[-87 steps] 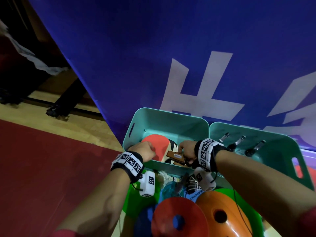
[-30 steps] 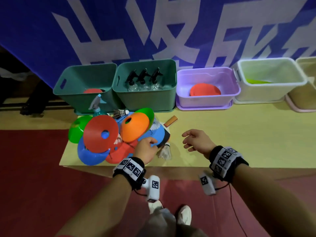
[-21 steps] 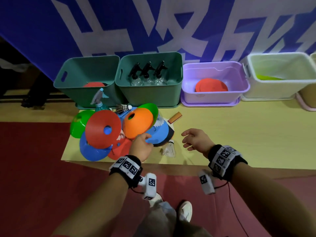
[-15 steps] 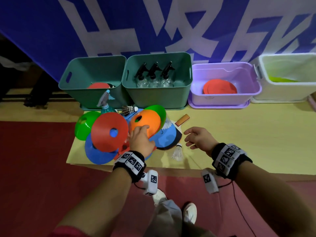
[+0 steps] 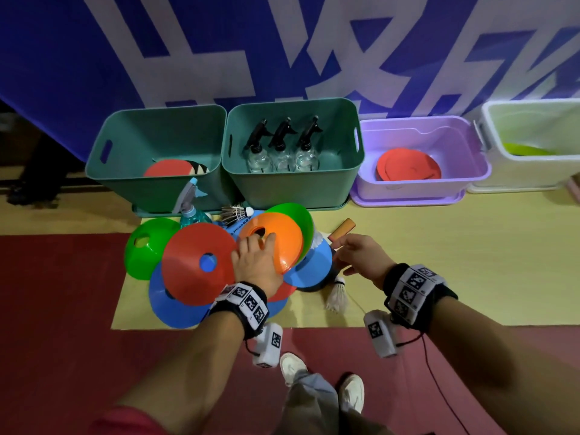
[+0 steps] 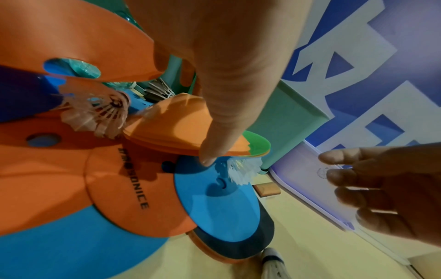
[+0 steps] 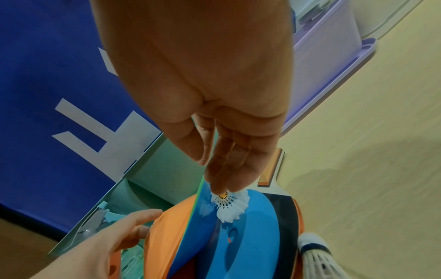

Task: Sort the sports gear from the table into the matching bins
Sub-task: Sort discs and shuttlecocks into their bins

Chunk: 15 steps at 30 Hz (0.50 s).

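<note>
A pile of disc cones lies on the table's left part, with a tilted orange cone (image 5: 276, 243) on top beside a red cone (image 5: 194, 262). My left hand (image 5: 260, 246) grips the orange cone, fingers at its centre hole and thumb (image 6: 214, 132) along its rim. My right hand (image 5: 348, 259) hovers open just right of the pile. Its straight fingers (image 7: 229, 169) point down at a white shuttlecock (image 7: 229, 205) lying on a blue cone (image 7: 250, 236). I cannot tell whether they touch it. A paddle's wooden handle (image 5: 343, 228) sticks out behind.
Along the wall stand a teal bin (image 5: 125, 133) holding a paddle, a teal bin (image 5: 351, 127) with three spray bottles, a purple bin (image 5: 470, 133) with red cones and a white bin (image 5: 489, 120). A spray bottle (image 5: 191, 208), a dark shuttlecock (image 5: 235, 212) and a white one (image 5: 337, 296) lie by the pile.
Both hands left the left teal bin, where a paddle now lies. In the last second my left hand moved up from the blue cone onto the orange one; the right edged toward the pile.
</note>
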Available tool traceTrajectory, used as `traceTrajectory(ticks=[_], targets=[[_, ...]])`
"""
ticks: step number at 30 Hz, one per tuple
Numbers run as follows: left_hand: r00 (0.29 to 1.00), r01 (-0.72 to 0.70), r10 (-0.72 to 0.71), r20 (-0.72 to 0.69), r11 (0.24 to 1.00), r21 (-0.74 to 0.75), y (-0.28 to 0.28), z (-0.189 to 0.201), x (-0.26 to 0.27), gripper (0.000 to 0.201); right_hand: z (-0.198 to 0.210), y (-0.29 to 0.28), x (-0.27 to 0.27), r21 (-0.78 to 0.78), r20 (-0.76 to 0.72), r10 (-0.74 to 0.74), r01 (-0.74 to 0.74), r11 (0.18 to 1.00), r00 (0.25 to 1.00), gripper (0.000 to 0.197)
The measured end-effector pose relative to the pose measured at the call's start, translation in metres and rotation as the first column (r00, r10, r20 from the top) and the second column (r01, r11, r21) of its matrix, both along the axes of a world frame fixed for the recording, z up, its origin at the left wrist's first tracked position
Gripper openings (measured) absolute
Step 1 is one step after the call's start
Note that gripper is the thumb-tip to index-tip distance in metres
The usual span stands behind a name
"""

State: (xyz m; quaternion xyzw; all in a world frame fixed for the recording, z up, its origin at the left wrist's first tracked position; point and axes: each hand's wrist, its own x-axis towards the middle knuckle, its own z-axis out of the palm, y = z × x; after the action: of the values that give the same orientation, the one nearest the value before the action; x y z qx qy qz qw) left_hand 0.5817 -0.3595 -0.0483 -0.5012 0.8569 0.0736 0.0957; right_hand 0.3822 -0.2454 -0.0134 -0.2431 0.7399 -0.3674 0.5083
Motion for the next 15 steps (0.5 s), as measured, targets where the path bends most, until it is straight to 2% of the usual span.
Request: traceTrajectory(ticks=[4, 8, 15], targets=[[0.998, 0.060, -0.060, 0.035, 0.998, -0.002, -0.002, 0.001, 0.003, 0.098, -0.004, -0.007, 0.003, 0.002, -0.020, -0.012, 0.012, 1.000, 1.000, 0.022], [0.997, 0.079, -0.079, 0.010, 0.997, 0.005, -0.005, 0.004, 0.003, 0.093, -0.005, -0.011, 0.008, 0.020, -0.016, -0.009, 0.010, 1.000, 1.000, 0.024], [0.996, 0.069, -0.061, -0.061, 0.988, 0.138, -0.020, 0.018, 0.003, 0.088, 0.001, -0.020, 0.013, 0.053, -0.006, -0.022, 0.023, 0.998, 1.000, 0.023]])
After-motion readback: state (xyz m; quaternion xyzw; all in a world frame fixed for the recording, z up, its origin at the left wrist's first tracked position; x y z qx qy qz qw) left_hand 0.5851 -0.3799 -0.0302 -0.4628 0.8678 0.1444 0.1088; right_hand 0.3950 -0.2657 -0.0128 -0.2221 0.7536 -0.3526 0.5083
